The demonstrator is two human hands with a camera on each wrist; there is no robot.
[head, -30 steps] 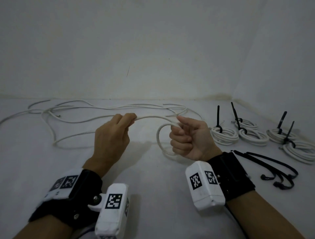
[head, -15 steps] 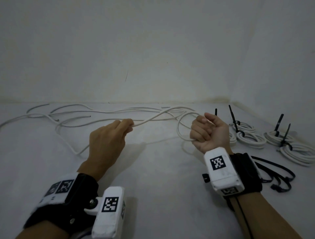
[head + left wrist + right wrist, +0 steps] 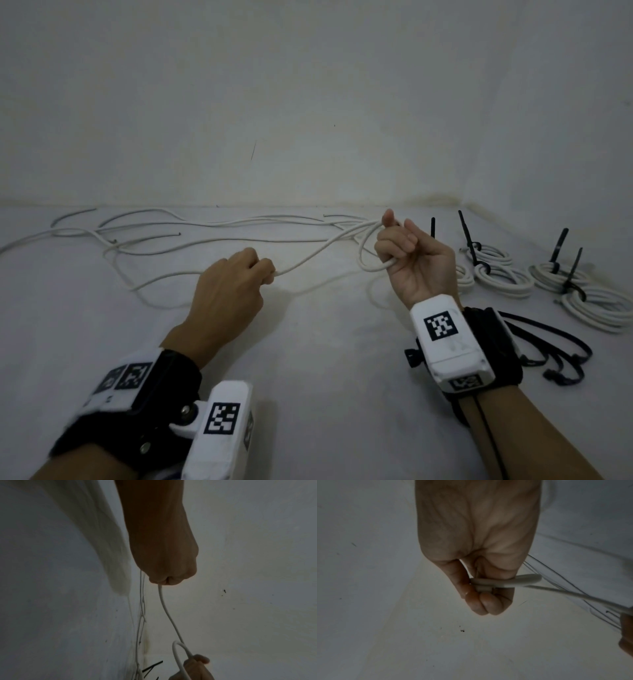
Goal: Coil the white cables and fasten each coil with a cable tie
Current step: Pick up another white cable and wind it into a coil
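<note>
White cable (image 3: 308,258) runs taut across mid-frame between two raised hands, and the gap between them is wider than a second ago — the right hand (image 3: 412,263) has swung from centre toward the right of the frame and turned palm-up. Its curled fingers (image 3: 394,245) clasp a small loop of the cable, thumb pointing up. The left hand (image 3: 229,284), knuckles up at centre-left, pinches the same cable between thumb and fingertips. Loose cables (image 3: 164,236) sprawl over the grey surface (image 3: 325,359) in the left half — tied coils (image 3: 503,277) with black cable ties (image 3: 558,353) sit at right.
</note>
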